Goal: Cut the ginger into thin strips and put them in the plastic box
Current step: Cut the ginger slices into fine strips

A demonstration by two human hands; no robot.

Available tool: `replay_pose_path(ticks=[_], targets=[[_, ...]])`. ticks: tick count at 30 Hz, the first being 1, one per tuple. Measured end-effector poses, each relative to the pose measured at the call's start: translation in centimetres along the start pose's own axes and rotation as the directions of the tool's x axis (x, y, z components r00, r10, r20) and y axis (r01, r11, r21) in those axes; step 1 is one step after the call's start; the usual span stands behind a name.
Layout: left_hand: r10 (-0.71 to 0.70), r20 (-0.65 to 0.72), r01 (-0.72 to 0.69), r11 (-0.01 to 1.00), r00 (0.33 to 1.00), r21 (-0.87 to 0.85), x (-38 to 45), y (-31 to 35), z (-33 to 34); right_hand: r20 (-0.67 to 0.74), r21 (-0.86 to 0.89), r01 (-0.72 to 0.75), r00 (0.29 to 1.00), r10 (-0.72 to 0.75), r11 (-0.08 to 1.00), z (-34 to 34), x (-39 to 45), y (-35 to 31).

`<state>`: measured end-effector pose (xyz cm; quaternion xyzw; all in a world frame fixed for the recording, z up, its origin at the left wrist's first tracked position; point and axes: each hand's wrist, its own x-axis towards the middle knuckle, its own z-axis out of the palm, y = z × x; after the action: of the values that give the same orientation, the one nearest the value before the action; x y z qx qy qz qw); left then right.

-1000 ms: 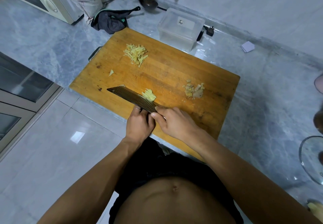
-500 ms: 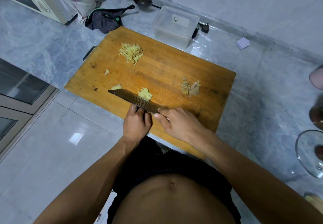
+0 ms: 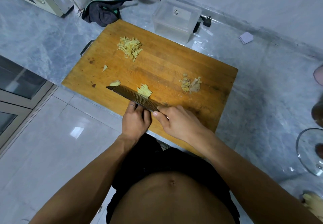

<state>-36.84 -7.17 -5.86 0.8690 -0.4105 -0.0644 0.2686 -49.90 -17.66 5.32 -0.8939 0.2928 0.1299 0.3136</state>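
On the wooden cutting board [image 3: 166, 69], near its front edge, a ribbed cleaver [image 3: 131, 97] stands edge-down against a small stack of ginger slices [image 3: 144, 91]. The right hand [image 3: 178, 122] is wrapped around the cleaver's handle. The left hand [image 3: 135, 120] sits just behind the blade with its fingers curled under; what they hold, if anything, is hidden by the blade. A loose ginger piece [image 3: 115, 83] lies by the blade tip. A pile of thin ginger strips [image 3: 130, 48] rests farther back, peelings [image 3: 190, 84] to the right. The clear plastic box [image 3: 175, 19] stands on the counter just beyond the board.
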Motion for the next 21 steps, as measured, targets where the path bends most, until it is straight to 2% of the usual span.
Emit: replay_pose_path(ticks=[5, 12, 21], targets=[[0.025, 0.004, -0.025, 1.000, 1.000, -0.009, 0.1, 0.1, 0.1, -0.010, 0.040, -0.011, 1.000, 0.011, 0.999, 0.2, 0.2, 0.1], [-0.038, 0.046, 0.037, 0.999, 0.998, 0.018, 0.0, 0.4, -0.2, -0.003, 0.035, 0.001, 1.000, -0.001, 0.999, -0.1, -1.2, 0.4], [0.062, -0.037, -0.063, 0.998, 0.997, -0.010, -0.1, 0.3, 0.1, 0.021, 0.031, -0.003, 1.000, 0.002, 1.000, 0.2, -0.4, 0.8]])
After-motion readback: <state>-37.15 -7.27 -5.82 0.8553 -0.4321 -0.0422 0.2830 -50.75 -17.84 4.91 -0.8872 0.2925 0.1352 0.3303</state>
